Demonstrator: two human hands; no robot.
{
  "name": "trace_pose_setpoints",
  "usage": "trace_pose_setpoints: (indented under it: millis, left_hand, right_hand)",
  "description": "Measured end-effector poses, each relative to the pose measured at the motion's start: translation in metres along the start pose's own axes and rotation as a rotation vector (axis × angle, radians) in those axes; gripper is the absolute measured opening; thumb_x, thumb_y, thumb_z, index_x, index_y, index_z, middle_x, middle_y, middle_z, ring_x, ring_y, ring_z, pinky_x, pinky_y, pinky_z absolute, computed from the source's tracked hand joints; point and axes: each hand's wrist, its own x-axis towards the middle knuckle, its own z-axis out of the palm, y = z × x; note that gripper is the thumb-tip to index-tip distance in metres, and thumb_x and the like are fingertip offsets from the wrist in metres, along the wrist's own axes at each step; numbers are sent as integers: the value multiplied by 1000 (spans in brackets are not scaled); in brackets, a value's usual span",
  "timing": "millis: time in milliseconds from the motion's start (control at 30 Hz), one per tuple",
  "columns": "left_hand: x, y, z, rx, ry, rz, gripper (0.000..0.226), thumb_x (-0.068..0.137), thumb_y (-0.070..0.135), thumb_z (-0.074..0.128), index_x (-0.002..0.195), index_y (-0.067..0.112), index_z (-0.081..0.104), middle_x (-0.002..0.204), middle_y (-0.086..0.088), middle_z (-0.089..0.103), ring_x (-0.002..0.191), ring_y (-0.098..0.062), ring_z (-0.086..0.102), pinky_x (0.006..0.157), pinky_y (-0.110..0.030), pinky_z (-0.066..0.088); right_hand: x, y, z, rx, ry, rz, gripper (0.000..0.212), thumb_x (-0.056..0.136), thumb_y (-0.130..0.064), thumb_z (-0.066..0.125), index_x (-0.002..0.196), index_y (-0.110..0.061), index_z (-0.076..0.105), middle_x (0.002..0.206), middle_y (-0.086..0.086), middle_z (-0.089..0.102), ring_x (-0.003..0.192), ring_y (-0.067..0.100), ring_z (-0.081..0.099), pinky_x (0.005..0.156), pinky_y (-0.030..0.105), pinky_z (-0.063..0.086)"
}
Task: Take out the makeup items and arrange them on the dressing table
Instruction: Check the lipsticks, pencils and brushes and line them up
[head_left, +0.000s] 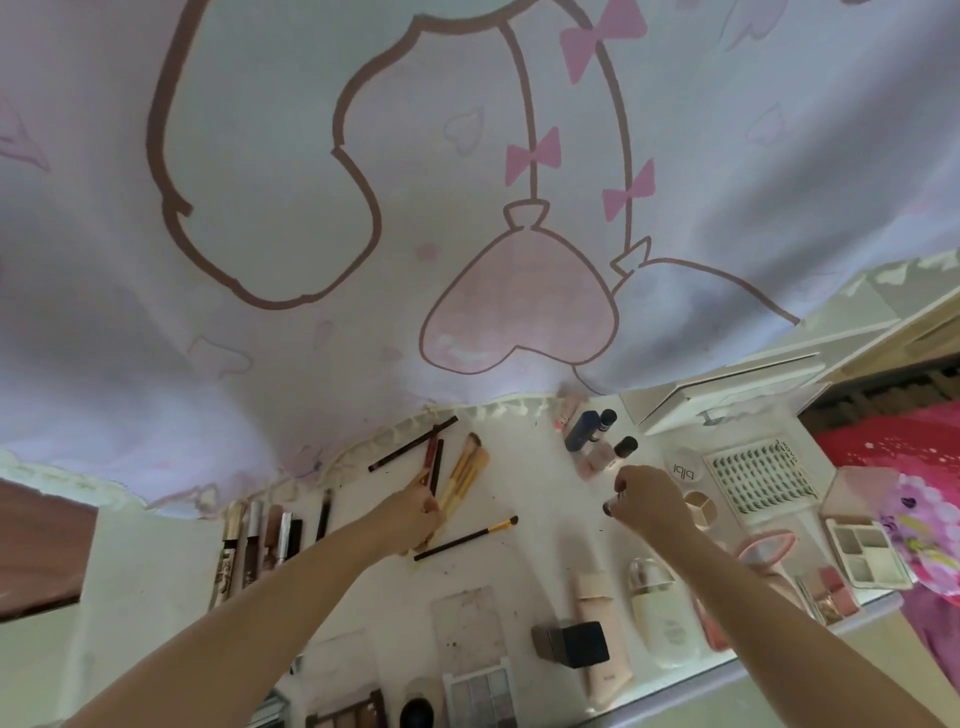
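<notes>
Makeup lies spread over the white dressing table (535, 488). My left hand (410, 512) grips the lower ends of several yellow-handled brushes (465, 470) beside dark liner pencils (413, 443). A single thin brush (467, 538) lies just below it. My right hand (649, 501), fingers curled, hovers below a pink bottle with a dark cap (605, 457); whether it holds something small is unclear. A blue bottle (584, 428) stands behind. Lip gloss tubes (260, 545) are lined up at the left.
A lash tray (761, 475), a round compact (684, 470) and a white palette (865, 553) sit at the right. A cream tube (597, 639), a white bottle (660, 613), a black cube (574, 644) and eyeshadow palettes (480, 691) line the near edge. A printed curtain (363, 208) hangs behind.
</notes>
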Motion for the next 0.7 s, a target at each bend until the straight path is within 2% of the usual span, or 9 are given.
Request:
trace_pose_setpoints:
  millis: [167,267,400,533,633,700]
  left_hand:
    - [8,-18,0,28,-15,-63,14,96,25,38,98,13,45,94,-3,52,64,-6,47,57,-18,38]
    - [12,-28,-3,27,-7,-85,15,96,25,38,100,13,45,94,-3,51,64,-6,47,55,-18,37]
    - [17,-38,-8,61,2,-104,27,96,26,38,113,6,47,97,-6,51,63,-6,47,52,-17,35]
    - [21,-42,-6,125,8,-100,29,97,27,38,114,6,47,96,-5,50,63,-7,47,50,-17,33]
    - [24,-44,-4,183,19,-71,29,96,27,37,113,6,48,98,-6,52,75,-13,51,54,-18,36]
    - [25,-45,-5,209,36,-54,28,96,26,38,112,5,49,106,-12,56,83,-17,50,66,-23,39]
  right_hand:
    - [10,8,9,-9,30,74,23,82,-14,55,101,-2,59,105,13,60,99,26,55,71,24,35]
    - [14,8,10,-17,42,97,22,83,-13,53,101,0,58,104,15,59,96,28,56,72,27,39]
    - [17,4,9,-57,43,93,27,82,-10,51,107,-2,54,109,15,57,99,30,56,76,31,44]
    - [16,3,10,-36,33,95,31,83,-12,51,112,-3,51,111,16,57,100,31,56,77,33,45]
    - [10,6,7,-29,44,113,34,86,-20,52,116,-5,48,114,14,55,102,31,55,72,33,42]
    - [2,6,2,-107,99,103,38,86,-27,52,118,-7,47,116,11,54,103,30,54,70,33,38]
